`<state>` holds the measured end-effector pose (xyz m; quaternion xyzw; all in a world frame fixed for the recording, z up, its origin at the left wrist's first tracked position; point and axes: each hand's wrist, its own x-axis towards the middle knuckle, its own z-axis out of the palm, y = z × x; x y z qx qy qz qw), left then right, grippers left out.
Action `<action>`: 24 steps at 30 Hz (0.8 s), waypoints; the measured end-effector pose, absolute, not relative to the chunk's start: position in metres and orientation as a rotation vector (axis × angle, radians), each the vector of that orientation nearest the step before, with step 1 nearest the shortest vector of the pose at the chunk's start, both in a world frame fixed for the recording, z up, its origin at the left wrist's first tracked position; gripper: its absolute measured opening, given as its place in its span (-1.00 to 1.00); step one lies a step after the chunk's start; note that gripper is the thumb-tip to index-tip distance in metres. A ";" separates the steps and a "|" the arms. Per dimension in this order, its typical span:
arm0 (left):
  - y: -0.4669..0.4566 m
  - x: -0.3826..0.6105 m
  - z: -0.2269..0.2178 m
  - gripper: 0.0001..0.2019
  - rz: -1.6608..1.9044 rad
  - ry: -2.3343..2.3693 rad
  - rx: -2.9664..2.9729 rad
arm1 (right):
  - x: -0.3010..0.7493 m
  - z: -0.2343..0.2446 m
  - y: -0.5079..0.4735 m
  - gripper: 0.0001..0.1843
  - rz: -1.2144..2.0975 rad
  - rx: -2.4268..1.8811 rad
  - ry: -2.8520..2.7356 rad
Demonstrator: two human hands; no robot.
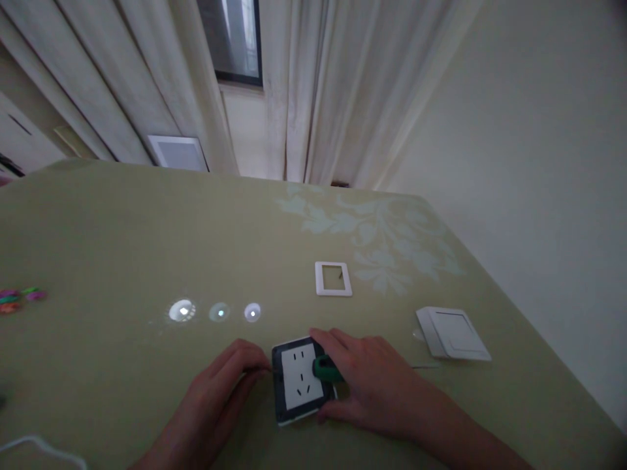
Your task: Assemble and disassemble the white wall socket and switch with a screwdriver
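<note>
While right fingers (327,344) grasp socket (300,385) and green screwdriver (325,369), left fingers (249,356) pinch something thin (275,371).

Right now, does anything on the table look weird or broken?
Nothing looks broken or spilled. One odd bit: the socket shows a dark border, while a white frame, perhaps its cover, lies apart beyond it, a tiny dark thing inside.

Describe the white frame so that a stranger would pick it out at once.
On the green table, find the socket by the right hand. Look just past them, toward the curtains: a flat white frame lies there. Unlike the socket and the white box off to its right, it has an open middle, with the table showing through.
</note>
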<state>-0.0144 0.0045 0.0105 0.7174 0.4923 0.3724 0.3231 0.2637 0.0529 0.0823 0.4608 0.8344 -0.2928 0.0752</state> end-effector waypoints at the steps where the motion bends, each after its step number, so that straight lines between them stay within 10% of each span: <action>1: 0.004 -0.015 0.012 -0.80 0.970 1.254 1.882 | 0.264 0.082 0.053 0.03 -0.884 1.380 2.501; 24: -0.005 -0.016 0.001 -0.67 0.989 1.149 2.169 | 0.264 0.089 0.053 0.13 -0.932 1.365 2.445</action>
